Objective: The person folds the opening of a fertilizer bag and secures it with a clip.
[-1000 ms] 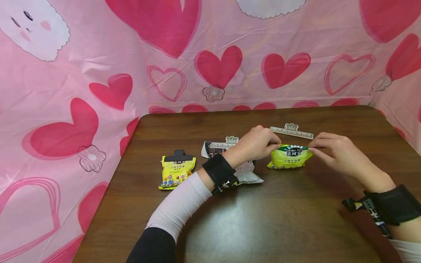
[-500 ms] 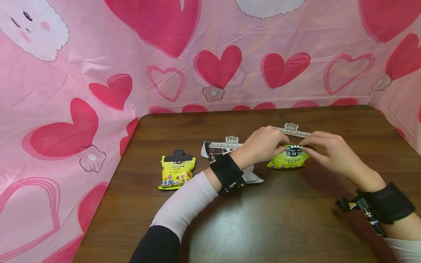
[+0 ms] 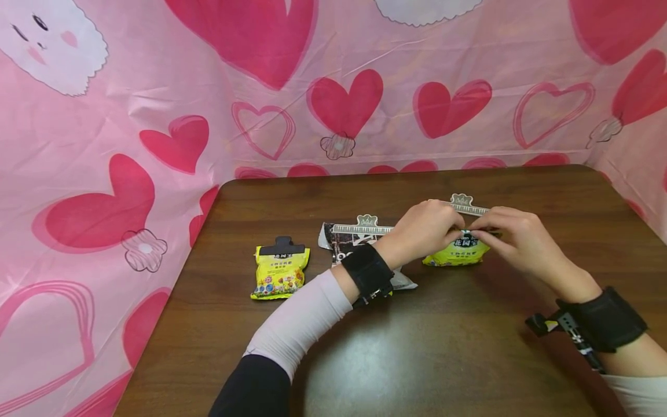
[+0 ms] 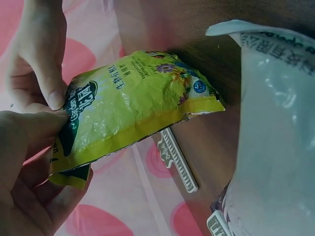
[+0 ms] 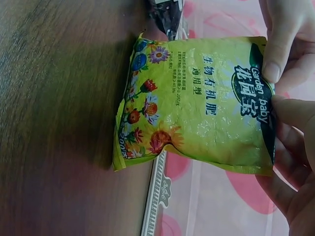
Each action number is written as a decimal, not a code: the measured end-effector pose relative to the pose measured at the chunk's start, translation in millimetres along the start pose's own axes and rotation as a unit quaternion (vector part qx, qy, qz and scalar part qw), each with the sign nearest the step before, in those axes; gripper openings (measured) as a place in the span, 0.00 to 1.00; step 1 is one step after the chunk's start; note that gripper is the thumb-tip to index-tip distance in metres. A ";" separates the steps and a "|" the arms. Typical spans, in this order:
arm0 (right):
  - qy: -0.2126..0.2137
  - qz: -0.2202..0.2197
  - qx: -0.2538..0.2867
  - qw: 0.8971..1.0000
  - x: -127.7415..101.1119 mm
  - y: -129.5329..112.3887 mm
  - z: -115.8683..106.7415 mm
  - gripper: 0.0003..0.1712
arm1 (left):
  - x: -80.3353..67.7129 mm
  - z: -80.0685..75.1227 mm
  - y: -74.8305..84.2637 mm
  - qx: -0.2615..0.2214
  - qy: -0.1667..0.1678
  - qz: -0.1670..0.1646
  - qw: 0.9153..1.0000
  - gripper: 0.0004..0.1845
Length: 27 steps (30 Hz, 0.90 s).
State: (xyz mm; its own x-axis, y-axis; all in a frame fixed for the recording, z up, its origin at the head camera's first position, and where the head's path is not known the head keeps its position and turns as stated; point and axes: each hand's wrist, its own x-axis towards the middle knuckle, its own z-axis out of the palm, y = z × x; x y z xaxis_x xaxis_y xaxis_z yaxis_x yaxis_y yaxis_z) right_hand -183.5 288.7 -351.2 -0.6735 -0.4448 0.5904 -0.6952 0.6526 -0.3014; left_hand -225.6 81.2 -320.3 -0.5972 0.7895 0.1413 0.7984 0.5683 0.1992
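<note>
Both hands pinch the folded top edge of a yellow fertilizer bag (image 3: 457, 253) with a dark green top band. My left hand (image 3: 428, 227) is at the middle of that edge, its thumb on the printed front. Close beside it, my right hand (image 3: 515, 233) has its thumb on the front and its fingers behind, as the right wrist view shows. The thumbs nearly meet over the label. The bag (image 5: 197, 98) stands upright on the table, flowers printed low on it. A piano-key bag clip (image 3: 464, 204) lies just behind, partly covered by the hands.
A second yellow bag (image 3: 281, 275), with a black clip (image 3: 283, 247) on its top, lies at the left. Between them is a black and white bag (image 3: 339, 237) with a piano-key clip (image 3: 365, 227), partly under my left forearm. A pink heart-print cloth (image 3: 417, 58) backs the brown table (image 3: 417, 359).
My hands have moved toward each other along the bag's top edge, from its two corners to its middle. The left hand has shifted right, the right hand left.
</note>
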 end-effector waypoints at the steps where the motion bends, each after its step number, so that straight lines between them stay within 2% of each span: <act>1: 0.000 -0.001 0.000 1.000 0.3 -0.3 0.2 0.20 | 0.2 0.3 0.1 0.000 0.004 0.002 1.000 0.09; 15: 0.009 -0.014 -0.003 1.000 -0.1 1.2 8.2 0.20 | 2.7 2.0 1.6 -0.002 0.029 0.007 1.000 0.13; 23: 0.009 0.000 0.018 1.000 -2.9 1.0 5.3 0.20 | 0.9 2.2 2.0 -0.015 0.018 -0.018 1.000 0.13; 27: 0.011 0.000 0.020 1.000 -6.6 4.6 1.8 0.23 | -0.7 1.9 1.9 -0.022 0.010 -0.020 1.000 0.12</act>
State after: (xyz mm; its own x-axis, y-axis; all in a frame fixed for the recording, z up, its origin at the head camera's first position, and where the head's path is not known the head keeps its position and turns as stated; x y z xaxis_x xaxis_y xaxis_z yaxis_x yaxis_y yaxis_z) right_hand -182.7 293.5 -357.8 -0.6685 -0.4310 0.6061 -0.7049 0.6269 -0.3318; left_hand -223.5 82.1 -321.9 -0.6302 0.7615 0.1518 0.7700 0.5878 0.2482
